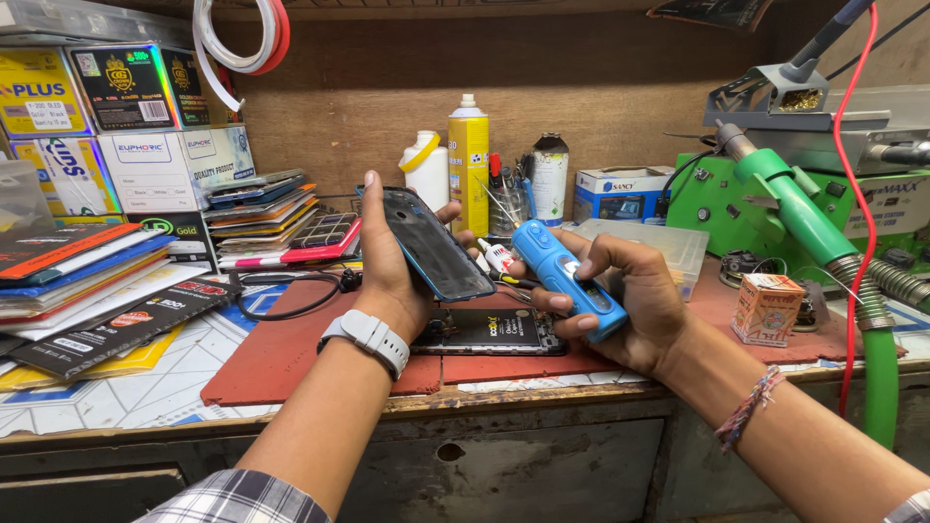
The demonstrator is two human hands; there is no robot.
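- Cluttered and worn, the wooden bench (542, 395) carries a red work mat (281, 353) and stands against a brown board wall.
- Stacks of flat packets and boxes (92, 281) fill the left side, with a pile of phone parts (266, 218) behind the mat and a black cable (291, 305) looped on it.
- Against the wall stand a white bottle with a yellow cap (426, 169), a tall yellow spray can (469, 160), a cup of tools (509, 199) and a grey can (549, 174).
- To the right sit a clear plastic box (668, 242), a green machine with a green hose (804, 218), a red wire (857, 194) and a small orange carton (767, 308).
- An opened phone (489, 332) lies flat on the mat, just below both hands and partly hidden by them.
- The left hand (387, 266), a grey watch on its wrist, has its grip closed around a dark phone frame (436, 244), held tilted above the mat, inner side facing up, with a bluish edge.
- The right hand (625, 300) has its grip wrapped around a blue electric screwdriver (567, 276), thumb on its side, tip pointing toward the frame's lower end; whether it touches is unclear.
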